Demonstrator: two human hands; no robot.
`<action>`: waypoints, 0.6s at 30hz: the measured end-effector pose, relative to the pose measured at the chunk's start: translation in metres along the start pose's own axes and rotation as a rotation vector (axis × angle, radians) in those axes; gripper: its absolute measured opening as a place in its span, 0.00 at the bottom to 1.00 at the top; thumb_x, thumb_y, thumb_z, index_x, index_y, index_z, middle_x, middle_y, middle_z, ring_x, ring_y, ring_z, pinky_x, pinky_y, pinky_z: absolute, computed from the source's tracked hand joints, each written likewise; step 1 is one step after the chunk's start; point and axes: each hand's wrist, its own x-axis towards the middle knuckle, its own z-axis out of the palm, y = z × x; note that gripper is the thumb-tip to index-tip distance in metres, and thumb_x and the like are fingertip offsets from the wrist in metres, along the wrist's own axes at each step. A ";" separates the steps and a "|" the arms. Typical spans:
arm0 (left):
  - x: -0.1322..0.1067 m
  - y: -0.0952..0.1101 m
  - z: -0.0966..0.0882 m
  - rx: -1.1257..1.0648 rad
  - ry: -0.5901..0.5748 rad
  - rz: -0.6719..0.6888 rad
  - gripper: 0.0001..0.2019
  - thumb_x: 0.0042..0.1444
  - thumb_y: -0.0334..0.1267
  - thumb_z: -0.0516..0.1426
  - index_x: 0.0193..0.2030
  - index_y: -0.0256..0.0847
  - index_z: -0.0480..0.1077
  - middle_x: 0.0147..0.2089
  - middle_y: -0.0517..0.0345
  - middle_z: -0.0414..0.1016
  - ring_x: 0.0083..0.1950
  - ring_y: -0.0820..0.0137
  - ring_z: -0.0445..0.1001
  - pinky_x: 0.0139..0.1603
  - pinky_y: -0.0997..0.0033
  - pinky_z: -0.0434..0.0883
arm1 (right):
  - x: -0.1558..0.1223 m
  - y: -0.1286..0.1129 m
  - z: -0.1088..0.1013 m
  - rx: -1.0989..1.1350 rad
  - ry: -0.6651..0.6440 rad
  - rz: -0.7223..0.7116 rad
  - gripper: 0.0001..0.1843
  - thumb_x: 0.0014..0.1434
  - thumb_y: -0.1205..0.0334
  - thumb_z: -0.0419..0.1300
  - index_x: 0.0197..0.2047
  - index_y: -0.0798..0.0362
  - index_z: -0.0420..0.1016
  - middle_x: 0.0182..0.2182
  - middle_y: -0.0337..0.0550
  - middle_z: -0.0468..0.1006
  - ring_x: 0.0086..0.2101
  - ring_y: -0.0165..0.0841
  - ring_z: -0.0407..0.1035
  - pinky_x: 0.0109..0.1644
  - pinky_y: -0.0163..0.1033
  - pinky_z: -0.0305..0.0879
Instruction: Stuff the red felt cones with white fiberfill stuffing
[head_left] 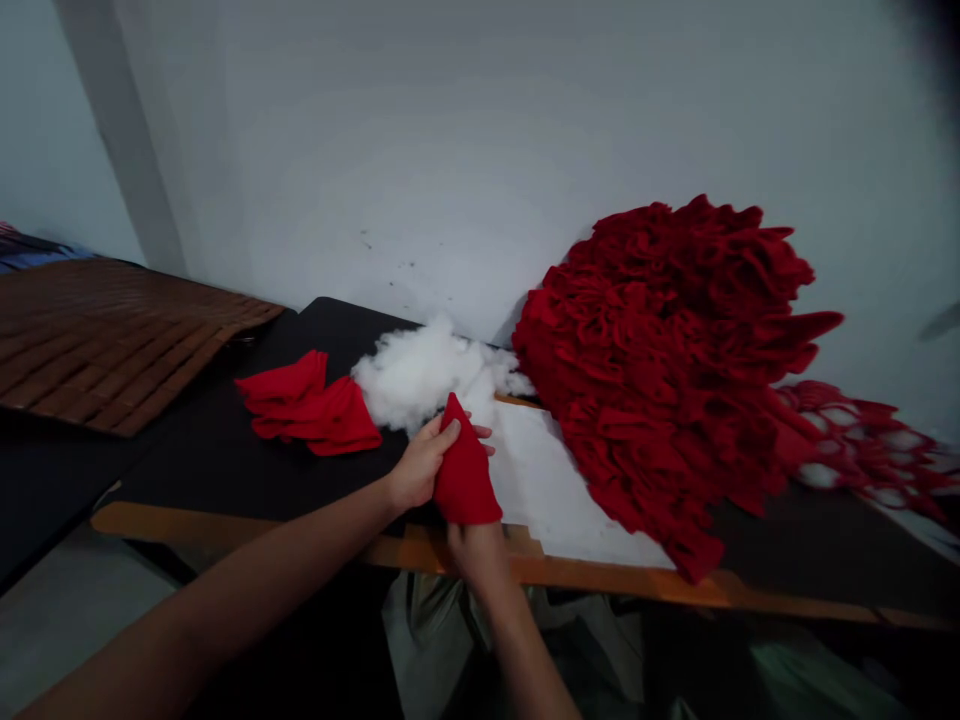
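Observation:
My left hand (421, 462) grips the upper left side of a small red felt cone (465, 470), thumb on its front. My right hand (478, 553) reaches up into the cone from below, and its fingers are hidden inside the fabric. Just behind the cone lies a heap of white stuffing fibre (424, 372). To the left of the stuffing sit a few red felt pieces (311, 405) laid together. At the right a big pile of red felt pieces (664, 355) leans against the wall.
The black table (217, 450) has a wooden front edge (600, 577). White paper (555, 490) lies under the big pile. A brown slatted mat (97, 340) lies at the far left. Red scraps with white gaps (870, 440) trail off at the right. A white wall stands behind.

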 end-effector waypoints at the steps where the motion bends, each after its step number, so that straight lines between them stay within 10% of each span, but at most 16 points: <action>1: 0.001 0.001 0.000 -0.005 0.023 0.011 0.15 0.51 0.39 0.56 0.44 0.37 0.62 0.44 0.45 0.72 0.38 0.62 0.74 0.34 0.65 0.71 | -0.004 -0.001 -0.002 -0.017 -0.002 -0.008 0.24 0.51 0.68 0.48 0.53 0.56 0.65 0.48 0.52 0.70 0.51 0.41 0.62 0.51 0.49 0.63; 11: 0.000 0.007 -0.003 -0.134 -0.122 -0.087 0.20 0.54 0.48 0.51 0.49 0.37 0.61 0.49 0.42 0.69 0.43 0.60 0.73 0.44 0.58 0.68 | 0.002 -0.042 -0.018 0.469 -0.325 0.338 0.15 0.50 0.66 0.46 0.25 0.53 0.73 0.22 0.44 0.76 0.27 0.35 0.71 0.34 0.41 0.69; 18: -0.006 0.001 0.002 -0.066 -0.104 -0.159 0.18 0.54 0.47 0.51 0.48 0.38 0.61 0.45 0.44 0.72 0.36 0.62 0.75 0.36 0.63 0.69 | 0.037 -0.026 0.013 0.102 0.078 0.303 0.20 0.58 0.61 0.42 0.43 0.56 0.72 0.41 0.58 0.74 0.44 0.42 0.68 0.45 0.53 0.63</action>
